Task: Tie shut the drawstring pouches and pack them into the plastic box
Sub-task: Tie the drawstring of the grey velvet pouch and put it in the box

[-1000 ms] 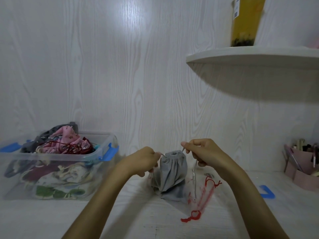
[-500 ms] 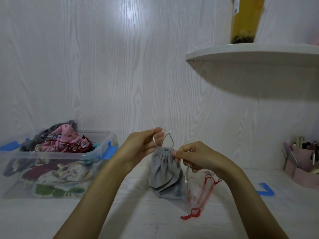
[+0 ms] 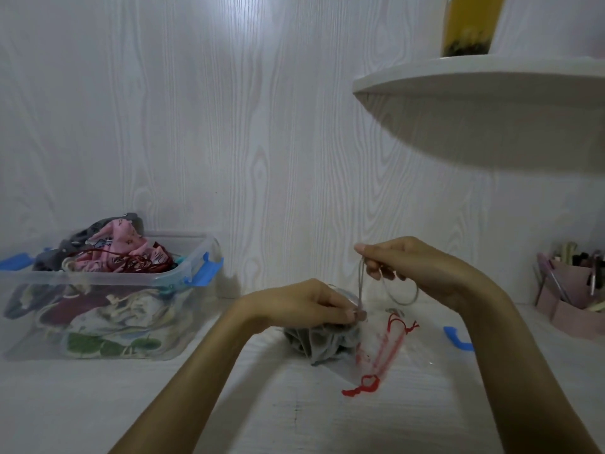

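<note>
Right hand (image 3: 422,270) grip pinching grey drawstring (image 3: 360,283), cord rising taut from pouch neck, spare loop hanging below fingers. Left hand (image 3: 307,306) grip pinching gathered neck of grey pouch (image 3: 319,344), pinning it on desk (image 3: 294,414). Pouch looking soft, light, limp; likely collapsing unless taken at cinched neck. Cord thin, probably slippery; pinching near knot seeming best. Clear pouch with red cord (image 3: 386,352) lying just beside. Plastic box (image 3: 193,276) well left, piled high with pouches.
</note>
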